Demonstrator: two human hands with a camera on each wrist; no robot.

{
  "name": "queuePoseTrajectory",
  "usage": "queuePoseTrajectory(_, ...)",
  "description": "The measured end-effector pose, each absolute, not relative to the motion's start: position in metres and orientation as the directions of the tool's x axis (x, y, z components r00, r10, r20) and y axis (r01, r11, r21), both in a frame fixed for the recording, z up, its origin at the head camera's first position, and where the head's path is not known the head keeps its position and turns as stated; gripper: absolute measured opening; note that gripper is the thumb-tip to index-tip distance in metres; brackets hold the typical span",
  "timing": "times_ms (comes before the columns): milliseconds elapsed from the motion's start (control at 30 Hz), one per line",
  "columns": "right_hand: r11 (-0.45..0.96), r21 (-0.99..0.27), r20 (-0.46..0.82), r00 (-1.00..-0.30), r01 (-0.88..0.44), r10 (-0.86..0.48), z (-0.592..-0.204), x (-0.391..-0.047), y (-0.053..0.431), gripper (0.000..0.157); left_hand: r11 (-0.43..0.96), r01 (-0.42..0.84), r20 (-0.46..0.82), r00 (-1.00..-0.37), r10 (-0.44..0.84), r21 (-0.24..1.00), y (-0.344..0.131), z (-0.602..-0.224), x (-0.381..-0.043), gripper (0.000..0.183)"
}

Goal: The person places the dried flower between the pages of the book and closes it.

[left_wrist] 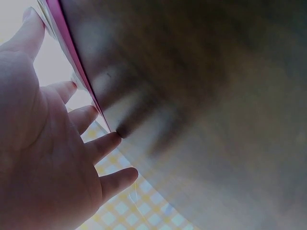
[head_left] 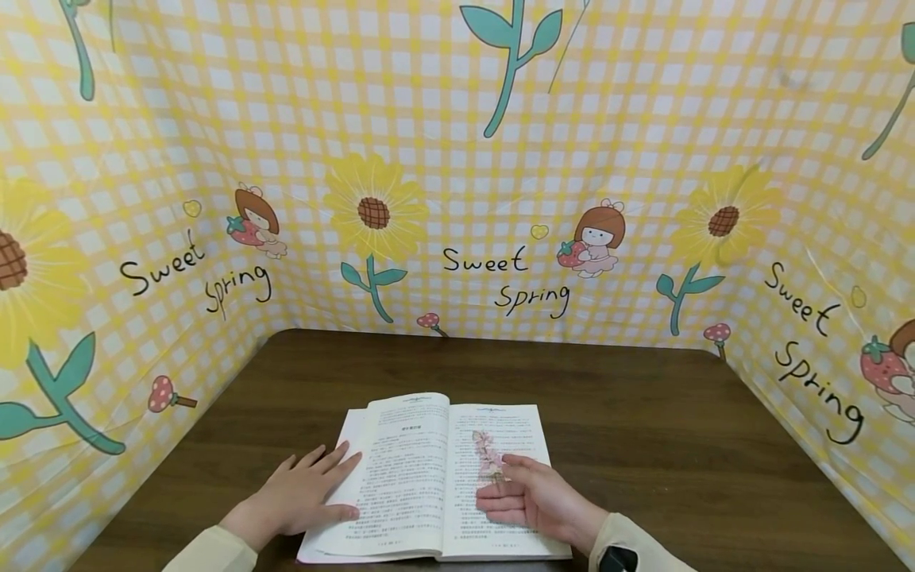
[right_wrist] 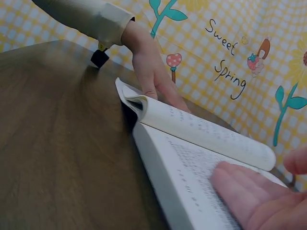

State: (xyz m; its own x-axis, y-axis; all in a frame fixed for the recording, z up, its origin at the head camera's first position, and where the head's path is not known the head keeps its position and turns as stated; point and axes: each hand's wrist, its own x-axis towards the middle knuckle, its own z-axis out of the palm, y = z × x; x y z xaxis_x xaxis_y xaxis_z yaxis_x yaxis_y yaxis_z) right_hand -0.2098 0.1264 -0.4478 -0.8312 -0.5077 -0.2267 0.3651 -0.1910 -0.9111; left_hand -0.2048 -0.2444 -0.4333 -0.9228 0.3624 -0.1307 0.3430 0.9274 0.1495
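An open book (head_left: 400, 477) with printed pages lies on the dark wooden table. My left hand (head_left: 303, 492) rests on its left page, fingers spread toward the outer edge and thumb over the print. In the left wrist view, the fingertips of the left hand (left_wrist: 53, 129) reach the book's pink cover edge (left_wrist: 79, 67). Over the right page, my right hand (head_left: 536, 496) pinches the lower end of a clear bookmark with pink flowers (head_left: 486, 449) between thumb and fingers. The right wrist view shows the right hand (right_wrist: 259, 196) low over the page, with the bookmark out of sight.
The brown table (head_left: 643, 429) extends around the book on all sides. A yellow checked cloth (head_left: 457, 159) with sunflowers and lettering hangs behind and along both sides. A dark watch-like device (head_left: 618, 558) sits on the right wrist.
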Motion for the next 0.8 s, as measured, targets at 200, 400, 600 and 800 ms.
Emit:
queuePoseTrajectory(200, -0.079, -0.925, -0.240, -0.731, 0.373, -0.639, -0.441, -0.206, 0.140, 0.071, 0.927, 0.344, -0.127, -0.923, 0.363, 0.147, -0.245, -0.434, -0.205, 0.089)
queuePoseTrajectory(400, -0.027, -0.939, -0.232, -0.688, 0.344, -0.688, -0.438, -0.203, 0.155, 0.074, 0.923, 0.349, -0.124, -0.921, 0.370, 0.162, -0.244, -0.433, -0.205, 0.090)
queuePoseTrajectory(600, -0.060, -0.943, -0.207, -0.719, 0.327, -0.664, -0.436, -0.202, 0.172, 0.074, 0.918, 0.333, -0.114, -0.925, 0.363, 0.216, -0.242, -0.436, -0.205, 0.090)
queuePoseTrajectory(800, -0.079, -0.948, -0.183, -0.732, 0.307, -0.657, -0.433, -0.204, 0.193, 0.078, 0.924, 0.260, -0.127, -0.944, 0.304, 0.280, -0.237, -0.435, -0.204, 0.089)
